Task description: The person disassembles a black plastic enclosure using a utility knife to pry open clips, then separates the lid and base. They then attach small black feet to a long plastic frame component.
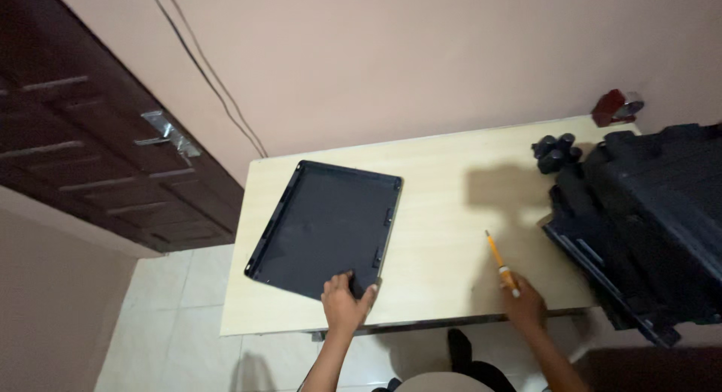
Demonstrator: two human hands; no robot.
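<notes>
A flat black rectangular panel with a raised rim [323,226] lies on the left half of a light wooden table [444,181]. My left hand [344,302] rests on the panel's near edge, fingers curled over it. My right hand [524,305] is at the table's front edge and holds a slim yellow screwdriver with an orange handle [499,262], its tip pointing away from me and resting on the tabletop.
A large black machine with ribbed parts [647,226] fills the table's right end and overhangs the edge. Small black cylindrical pieces [555,153] lie beside it, a dark red object [613,106] at the far corner. Dark wooden cabinet [83,136] stands left; cables [210,76] run down the wall.
</notes>
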